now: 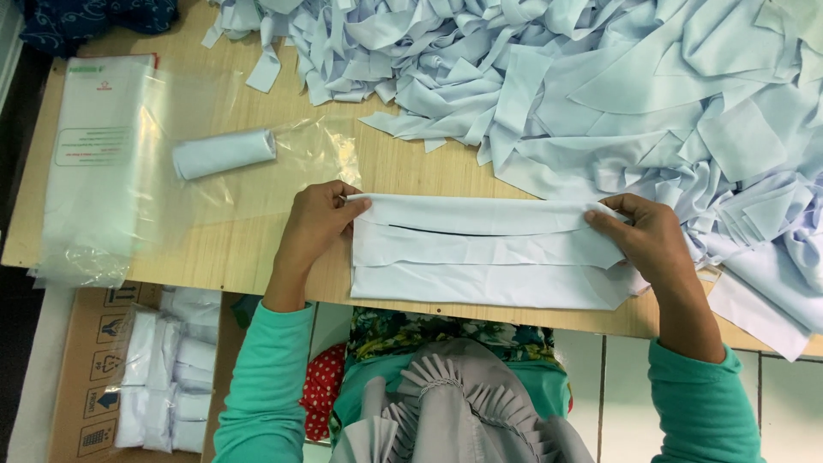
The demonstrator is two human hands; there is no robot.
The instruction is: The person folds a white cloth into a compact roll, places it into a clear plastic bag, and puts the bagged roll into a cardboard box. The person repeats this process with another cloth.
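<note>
A pale blue-white piece of cloth (480, 257) lies flat near the front edge of the wooden table (257, 257), folded lengthwise into layered bands. My left hand (315, 225) pinches its upper left corner. My right hand (651, 240) pinches its upper right end. Both arms wear green sleeves. A rolled piece of the same cloth (225, 153) rests to the left on clear plastic bags (129, 163).
A large heap of pale cloth strips (600, 77) covers the back and right of the table. Below the table's left edge stands a cardboard box (94, 377) with bagged white rolls (167, 377). Dark blue fabric (86, 17) lies at the far left corner.
</note>
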